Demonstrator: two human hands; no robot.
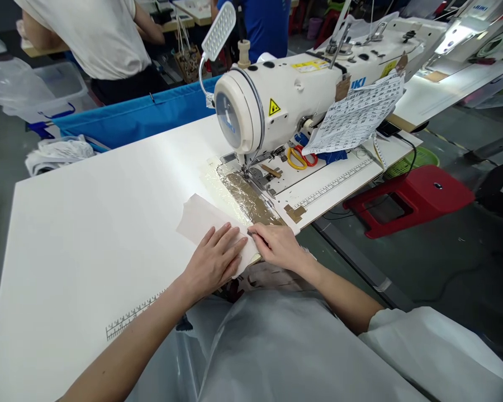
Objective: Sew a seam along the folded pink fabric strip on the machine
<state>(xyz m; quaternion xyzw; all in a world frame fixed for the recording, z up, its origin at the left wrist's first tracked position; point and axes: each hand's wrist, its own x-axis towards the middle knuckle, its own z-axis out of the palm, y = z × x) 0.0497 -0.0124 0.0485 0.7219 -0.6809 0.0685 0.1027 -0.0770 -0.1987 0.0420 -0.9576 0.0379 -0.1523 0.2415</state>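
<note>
A pale pinkish-white fabric piece (199, 215) lies flat near the front edge of the white sewing table (100, 223). My left hand (218, 254) rests on it with the fingers stretched out and pressing down. At the fabric's right edge, my right hand (279, 244) is closed in a pinch. A small dark tip shows at its fingers, but the rest of what it holds is hidden. Just beyond both hands stands a white sewing machine (255, 111), its needle area above a brown, tape-covered strip (251, 198).
Yellow- and red-handled scissors (299, 157) lie by the machine bed, beneath a hanging printed sheet (358, 114). A red stool (414, 195) stands to the right. Blue cloth (146, 120) borders the table's far edge. Another person (92, 39) is at the back left.
</note>
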